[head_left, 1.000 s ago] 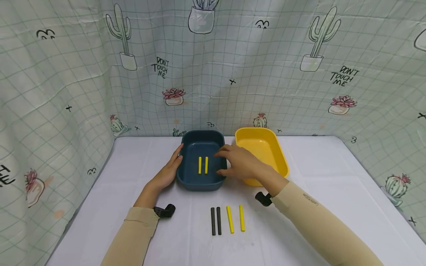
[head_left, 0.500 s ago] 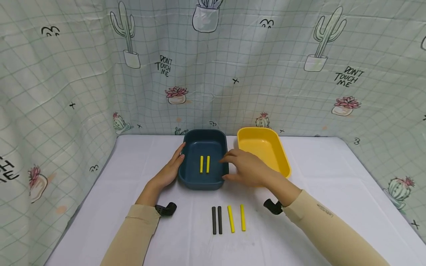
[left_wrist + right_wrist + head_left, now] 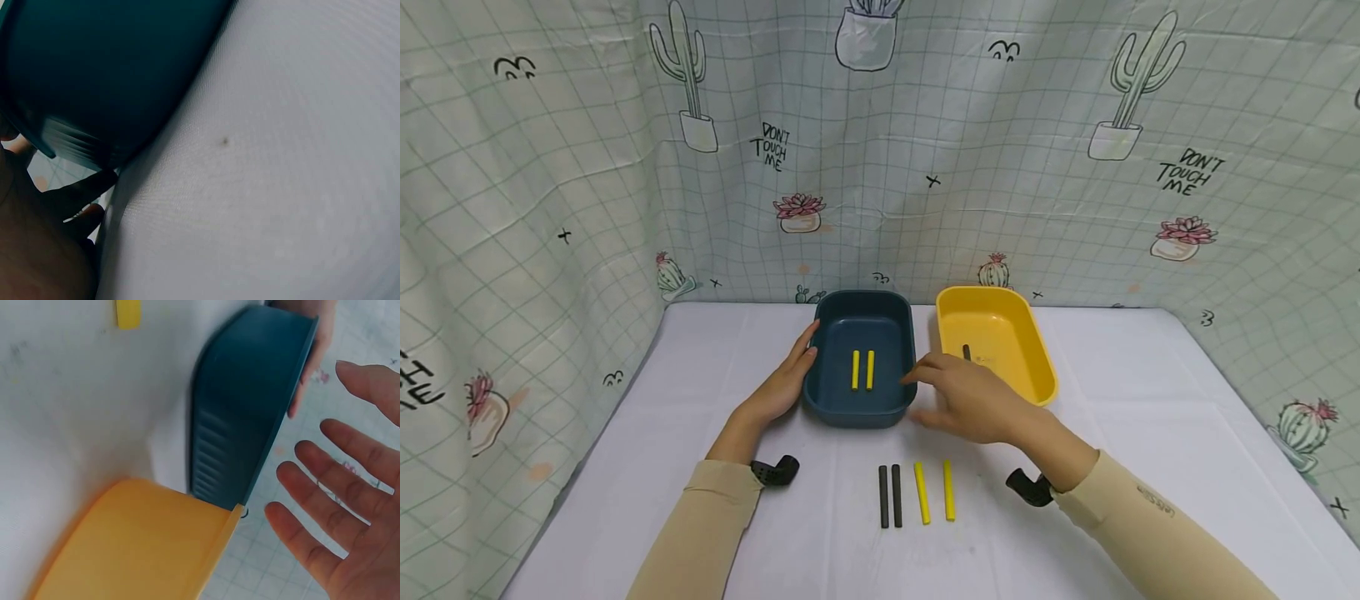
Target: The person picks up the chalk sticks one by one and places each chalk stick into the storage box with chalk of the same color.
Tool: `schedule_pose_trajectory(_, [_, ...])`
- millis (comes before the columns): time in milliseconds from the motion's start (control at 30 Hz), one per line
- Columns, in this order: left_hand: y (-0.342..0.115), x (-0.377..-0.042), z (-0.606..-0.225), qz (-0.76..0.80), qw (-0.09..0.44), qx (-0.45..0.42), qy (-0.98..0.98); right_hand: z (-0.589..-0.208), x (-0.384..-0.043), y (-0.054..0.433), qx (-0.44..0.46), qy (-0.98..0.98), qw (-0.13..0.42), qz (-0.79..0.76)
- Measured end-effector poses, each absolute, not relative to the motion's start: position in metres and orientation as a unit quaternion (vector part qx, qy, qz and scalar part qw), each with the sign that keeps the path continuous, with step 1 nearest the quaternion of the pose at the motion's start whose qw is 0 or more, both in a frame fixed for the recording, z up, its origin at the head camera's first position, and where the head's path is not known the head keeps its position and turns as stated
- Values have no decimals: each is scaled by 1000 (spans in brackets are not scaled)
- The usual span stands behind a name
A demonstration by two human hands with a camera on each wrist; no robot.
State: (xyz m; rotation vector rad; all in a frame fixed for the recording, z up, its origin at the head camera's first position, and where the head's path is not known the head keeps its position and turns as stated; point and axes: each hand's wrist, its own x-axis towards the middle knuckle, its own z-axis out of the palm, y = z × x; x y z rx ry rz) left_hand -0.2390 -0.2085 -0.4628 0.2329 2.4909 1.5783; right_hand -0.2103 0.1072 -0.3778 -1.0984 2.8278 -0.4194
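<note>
Two yellow sticks (image 3: 855, 370) lie side by side inside the blue bin (image 3: 859, 417), plain in the head view, while both wrist views show that bin only from outside, with its ridged wall. Two dark sticks (image 3: 883, 497) and another yellow pair (image 3: 922, 493) lie on the white surface (image 3: 820, 542) in front. The left grip (image 3: 778, 387) rests along the blue bin's left wall, fingers extended and not curled round anything. From above, the right grip (image 3: 970, 398) covers part of the yellow bin (image 3: 1015, 350); the right wrist view reveals its palm bare, fingers spread apart, with a gap between fingertips and both bin rims.

Compared with half a second ago, the right grip sits lower and farther right in the head view, and the end of a short dark piece (image 3: 966, 352) now shows within the yellow bin; the rest is hidden behind that hand. The left grip keeps its place on the blue bin.
</note>
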Motion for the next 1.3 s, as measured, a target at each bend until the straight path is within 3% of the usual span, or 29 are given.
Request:
schedule_pose_trajectory(700, [-209, -240, -466, 528, 91, 81, 841, -391, -180, 122, -353, 920, 100, -139])
schedule_pose_trajectory(1300, [-209, -240, -464, 527, 92, 79, 841, -411, -166, 121, -385, 909, 105, -120])
